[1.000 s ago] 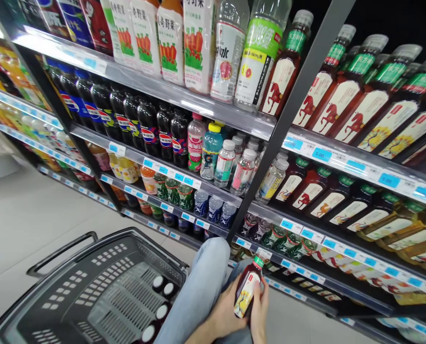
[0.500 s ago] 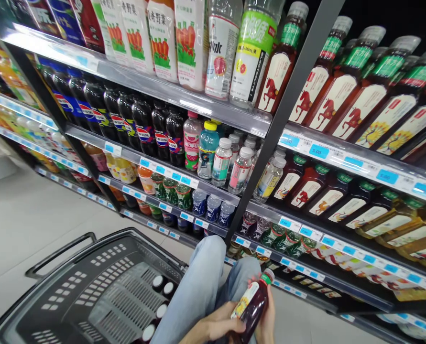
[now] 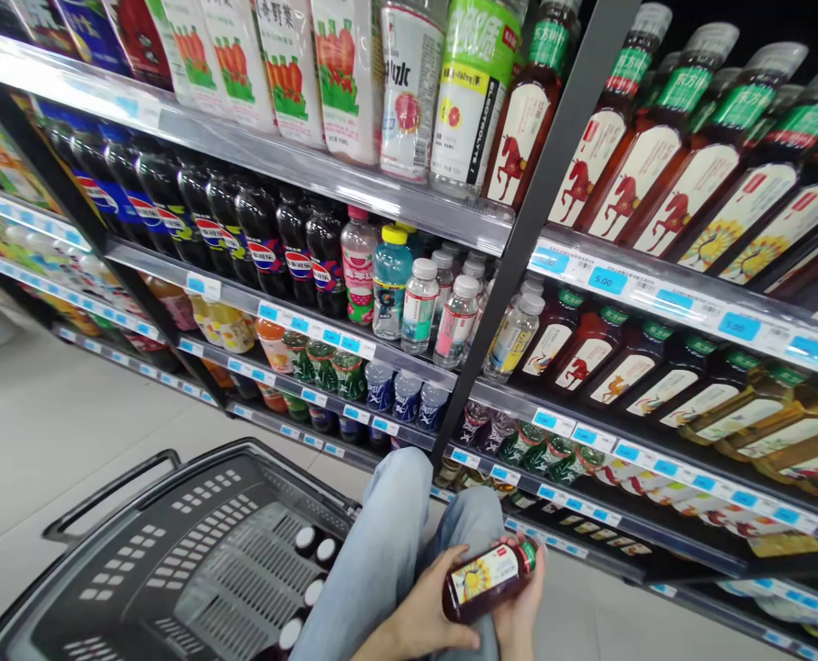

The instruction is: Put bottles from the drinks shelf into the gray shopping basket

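A dark red bottle of tea (image 3: 489,580) with a green neck band and a cream label showing a yellow bird lies tilted between my hands, over my knees. My left hand (image 3: 431,601) wraps its base end, thumb above and fingers beneath. Around the neck and cap end, my right hand (image 3: 524,597) holds from below and the far side. The cap is partly covered by the right fingers. Left of my legs stands a grey shopping basket (image 3: 195,542) with several white-capped dark bottles (image 3: 314,592) along its right side.
Shelves of drinks rise ahead: cola bottles (image 3: 263,234), carrot juice cartons (image 3: 288,73) and matching tea bottles (image 3: 646,147) on the upper right. A black shelf post (image 3: 491,349) stands beyond my knees. The basket's handle (image 3: 112,496) sticks out left over the tiled floor (image 3: 57,441).
The tea bottle has turned from nearly upright to lying more level, its label now facing up. My left hand has shifted to its base, and my right hand to its neck end.
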`<move>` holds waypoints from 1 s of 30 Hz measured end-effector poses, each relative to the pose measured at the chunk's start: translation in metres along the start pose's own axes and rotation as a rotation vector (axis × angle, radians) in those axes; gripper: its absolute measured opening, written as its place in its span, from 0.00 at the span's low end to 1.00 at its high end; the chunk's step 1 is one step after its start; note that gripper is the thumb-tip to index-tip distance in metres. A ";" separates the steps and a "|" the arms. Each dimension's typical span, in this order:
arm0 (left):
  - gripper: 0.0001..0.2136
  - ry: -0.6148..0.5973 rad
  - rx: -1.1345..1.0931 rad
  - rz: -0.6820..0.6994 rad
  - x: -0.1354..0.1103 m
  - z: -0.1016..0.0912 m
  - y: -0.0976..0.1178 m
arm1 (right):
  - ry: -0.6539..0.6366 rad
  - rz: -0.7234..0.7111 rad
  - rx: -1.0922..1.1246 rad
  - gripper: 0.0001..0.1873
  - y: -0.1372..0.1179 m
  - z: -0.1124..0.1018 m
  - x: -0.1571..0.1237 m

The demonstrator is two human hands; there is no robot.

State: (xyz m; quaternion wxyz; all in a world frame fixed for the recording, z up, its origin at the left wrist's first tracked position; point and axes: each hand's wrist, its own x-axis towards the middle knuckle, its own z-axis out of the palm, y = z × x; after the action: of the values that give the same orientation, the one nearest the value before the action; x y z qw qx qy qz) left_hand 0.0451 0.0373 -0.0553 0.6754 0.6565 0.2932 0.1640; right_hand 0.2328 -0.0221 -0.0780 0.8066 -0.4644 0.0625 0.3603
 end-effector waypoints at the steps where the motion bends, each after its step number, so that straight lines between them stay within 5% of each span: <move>1: 0.62 0.035 0.061 0.025 0.001 -0.001 0.000 | 0.017 0.001 -0.001 0.28 0.000 0.000 0.000; 4: 0.57 0.107 0.085 -0.017 0.004 -0.003 0.005 | 0.024 0.013 0.012 0.28 -0.001 0.001 -0.002; 9: 0.49 0.056 -0.152 -0.217 0.006 -0.002 0.022 | -0.045 0.045 0.037 0.25 -0.004 0.003 -0.004; 16: 0.45 -0.030 -0.017 -0.257 0.003 -0.002 0.032 | -0.029 -0.002 -0.009 0.22 -0.004 -0.010 0.000; 21: 0.28 0.064 0.101 -0.064 0.001 -0.003 0.031 | 0.003 0.027 0.025 0.23 -0.004 -0.010 0.003; 25: 0.37 0.108 0.225 0.067 0.003 -0.004 0.036 | 0.031 0.029 0.025 0.22 -0.004 -0.008 0.004; 30: 0.28 0.104 0.208 0.096 0.002 -0.007 0.044 | 0.010 -0.016 -0.005 0.23 -0.003 -0.005 0.002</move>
State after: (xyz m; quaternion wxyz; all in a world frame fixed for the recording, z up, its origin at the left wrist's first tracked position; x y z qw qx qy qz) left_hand 0.0494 0.0477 -0.0125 0.5788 0.7271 0.3113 0.1985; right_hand 0.2379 -0.0255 -0.0792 0.8079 -0.4688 0.0621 0.3516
